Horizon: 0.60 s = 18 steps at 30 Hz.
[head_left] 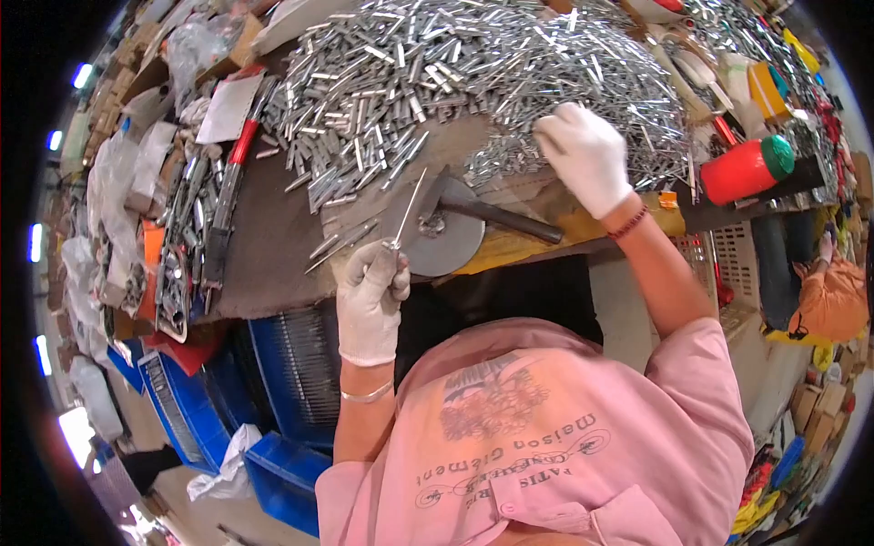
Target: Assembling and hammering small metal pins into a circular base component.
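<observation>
My left hand [371, 296], in a white glove, is closed near the front edge of the workbench. A thin, pointed metal rod [411, 205] sticks up from between its thumb and fingers. My right hand [587, 155], also gloved, reaches over the near edge of a heap of thin metal pieces [628, 100]. Its fingers are curled down at the heap, and whatever they pinch is hidden. Between the hands, a hammer [510, 221] lies across a round grey metal disc [446, 250]. A few loose rods [341, 244] rest left of the disc.
Short metal tubes [364, 100] spread across the bench's far side. Long tools with a red grip [243, 143] lie left. A red jar with a green lid [742, 171] stands right. Blue crates [296, 373] sit below the bench. Another person in orange [828, 296] is at far right.
</observation>
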Tool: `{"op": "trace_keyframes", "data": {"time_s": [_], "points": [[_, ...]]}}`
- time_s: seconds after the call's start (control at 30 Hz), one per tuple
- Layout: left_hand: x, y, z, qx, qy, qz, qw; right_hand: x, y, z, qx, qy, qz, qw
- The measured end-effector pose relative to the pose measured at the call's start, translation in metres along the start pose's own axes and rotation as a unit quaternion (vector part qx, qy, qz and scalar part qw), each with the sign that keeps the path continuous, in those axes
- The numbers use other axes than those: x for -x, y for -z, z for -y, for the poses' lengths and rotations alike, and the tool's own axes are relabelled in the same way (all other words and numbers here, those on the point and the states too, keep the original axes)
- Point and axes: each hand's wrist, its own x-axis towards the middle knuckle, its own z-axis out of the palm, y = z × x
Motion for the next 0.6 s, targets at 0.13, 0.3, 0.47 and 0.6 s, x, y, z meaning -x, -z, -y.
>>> {"op": "trace_keyframes", "data": {"time_s": [0.13, 0.3, 0.47, 0.6], "points": [[-0.006, -0.029, -0.003, 0.212, 0.060, 0.011, 0.975, 0.012, 0.055, 0.042, -0.252, -0.163, -0.084, 0.950], [-0.023, -0.046, -0.005, 0.338, 0.110, -0.016, 0.935, 0.031, 0.070, 0.133, -0.629, -0.307, 0.114, 0.705], [-0.014, -0.068, -0.010, 0.296, 0.087, -0.044, 0.950, 0.033, 0.056, 0.146, -0.434, -0.076, 0.155, 0.884], [-0.007, -0.072, -0.005, 0.211, 0.071, -0.085, 0.971, 0.034, 0.053, 0.156, -0.316, 0.015, 0.156, 0.936]]}}
